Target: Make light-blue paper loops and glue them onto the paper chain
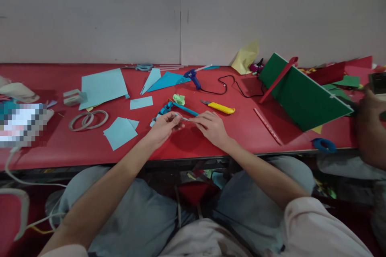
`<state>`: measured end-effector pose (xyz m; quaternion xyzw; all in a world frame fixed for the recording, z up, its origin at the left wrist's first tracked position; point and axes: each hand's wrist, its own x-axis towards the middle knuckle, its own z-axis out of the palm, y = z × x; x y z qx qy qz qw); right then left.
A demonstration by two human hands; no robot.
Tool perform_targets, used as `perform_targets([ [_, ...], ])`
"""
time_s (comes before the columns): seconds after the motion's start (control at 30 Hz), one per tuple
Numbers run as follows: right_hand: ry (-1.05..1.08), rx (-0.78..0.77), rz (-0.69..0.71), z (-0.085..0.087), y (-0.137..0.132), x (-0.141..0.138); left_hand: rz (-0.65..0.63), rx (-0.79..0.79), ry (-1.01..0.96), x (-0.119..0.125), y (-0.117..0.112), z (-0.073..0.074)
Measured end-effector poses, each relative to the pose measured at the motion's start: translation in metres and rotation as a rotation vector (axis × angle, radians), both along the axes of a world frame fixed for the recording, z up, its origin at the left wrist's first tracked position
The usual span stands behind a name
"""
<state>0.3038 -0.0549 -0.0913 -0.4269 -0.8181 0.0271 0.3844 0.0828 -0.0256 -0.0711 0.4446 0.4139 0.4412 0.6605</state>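
Note:
Near the front edge of the red table, my left hand (165,127) pinches a thin pale strip of paper (184,119) between thumb and fingers. My right hand (212,127) has its fingertips closed on the strip's other end. Just behind my left hand lies a chain of blue paper links (165,110), partly hidden by that hand. A flat blue paper strip (187,109) runs from the chain toward my right hand. Beside it sits a crumpled light green paper (179,99). A yellow utility knife (221,107) with its blade out rests beyond my right hand.
A blue glue gun (193,79) with a black cord lies farther back. Light blue paper sheets (104,88) and tape rings (88,121) are at left. A green board (307,96) leans at right, with a blue tape roll (323,145) and another person's arm (371,132) beyond.

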Motion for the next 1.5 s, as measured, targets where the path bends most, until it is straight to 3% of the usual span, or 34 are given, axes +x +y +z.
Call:
perform_targets([
  [0.1, -0.174, 0.045, 0.048, -0.005, -0.002, -0.001, 0.043, -0.15, -0.165, 0.006, -0.008, -0.002],
  [0.2, -0.283, 0.034, 0.08, -0.009, -0.004, -0.002, 0.077, -0.18, -0.214, 0.008, -0.011, -0.001],
  [0.53, -0.211, -0.01, 0.04, -0.017, -0.001, 0.0, 0.087, -0.095, -0.273, 0.006, -0.008, 0.0],
  [0.67, -0.114, -0.013, 0.063, -0.018, -0.001, 0.001, 0.075, -0.035, -0.188, 0.006, -0.008, -0.005],
  [0.97, -0.094, 0.056, 0.119, -0.022, 0.0, 0.004, 0.077, 0.258, 0.28, 0.006, -0.01, -0.01],
  [1.13, -0.107, 0.072, 0.135, -0.021, 0.002, 0.003, 0.061, 0.267, 0.211, 0.007, -0.013, -0.005],
  [1.37, -0.024, 0.027, 0.058, -0.015, -0.005, 0.0, 0.127, 0.235, 0.211, 0.008, -0.008, -0.009],
  [1.5, 0.057, 0.036, -0.026, -0.001, 0.026, 0.008, 0.171, 0.21, 0.198, 0.006, -0.004, -0.008],
])
